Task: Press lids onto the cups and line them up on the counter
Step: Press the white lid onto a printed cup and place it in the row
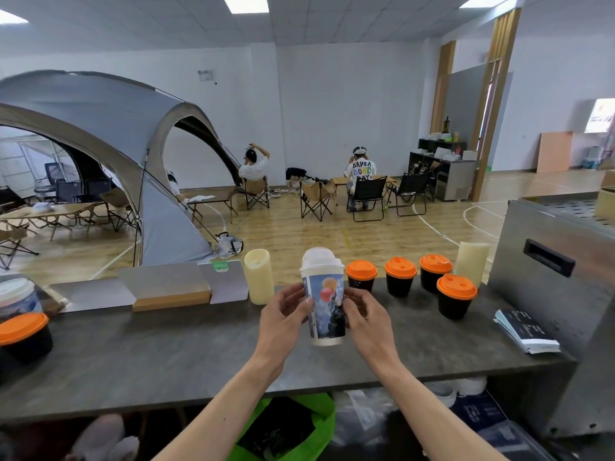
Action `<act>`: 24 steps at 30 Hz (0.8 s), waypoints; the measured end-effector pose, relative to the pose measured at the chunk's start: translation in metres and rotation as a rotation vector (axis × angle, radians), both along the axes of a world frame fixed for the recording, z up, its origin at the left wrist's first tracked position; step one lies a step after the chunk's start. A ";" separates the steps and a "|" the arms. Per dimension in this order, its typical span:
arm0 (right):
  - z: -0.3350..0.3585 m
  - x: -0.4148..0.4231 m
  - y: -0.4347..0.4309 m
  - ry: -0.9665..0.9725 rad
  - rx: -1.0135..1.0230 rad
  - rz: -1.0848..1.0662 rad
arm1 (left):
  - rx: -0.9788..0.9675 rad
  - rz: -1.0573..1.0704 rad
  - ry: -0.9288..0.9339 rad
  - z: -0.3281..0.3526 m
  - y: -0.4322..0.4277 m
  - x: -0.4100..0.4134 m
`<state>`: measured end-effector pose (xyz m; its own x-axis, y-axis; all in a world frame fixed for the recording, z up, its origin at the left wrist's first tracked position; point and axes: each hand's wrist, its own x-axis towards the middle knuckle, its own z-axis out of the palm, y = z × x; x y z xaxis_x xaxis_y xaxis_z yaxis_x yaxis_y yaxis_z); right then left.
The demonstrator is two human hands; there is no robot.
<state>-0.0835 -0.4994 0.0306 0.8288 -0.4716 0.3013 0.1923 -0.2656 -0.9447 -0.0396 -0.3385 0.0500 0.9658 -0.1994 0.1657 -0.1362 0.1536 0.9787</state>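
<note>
printed cup (327, 307), domed lid (321, 257) on, over the counter (166, 344) beside the orange-lidded row (400, 277) | left grip (286, 314) and right grip (364, 314) both clasp its sides | risk: a hard squeeze could buckle it and pop the lid; sliding right could topple neighbours

black cup (30, 347) cut by L edge, booklets (529, 331) txt illegible

Extended forward on both bare forearms, converging toward the wrists. Gripping the cup (327, 294) from its left with left hand (283, 319), from its right with right hand (366, 319), fingers curled.
</note>
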 end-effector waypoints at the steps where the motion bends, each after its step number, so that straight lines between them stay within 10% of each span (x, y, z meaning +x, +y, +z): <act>1: -0.002 0.000 -0.002 0.002 -0.006 -0.004 | 0.015 -0.001 -0.003 -0.002 -0.001 0.001; 9: -0.031 0.003 -0.044 0.197 -0.515 -0.026 | 0.506 -0.185 -0.193 -0.025 -0.032 0.005; 24: -0.033 0.010 -0.183 0.439 -0.414 -0.060 | 0.485 -0.504 -0.101 -0.059 -0.190 0.036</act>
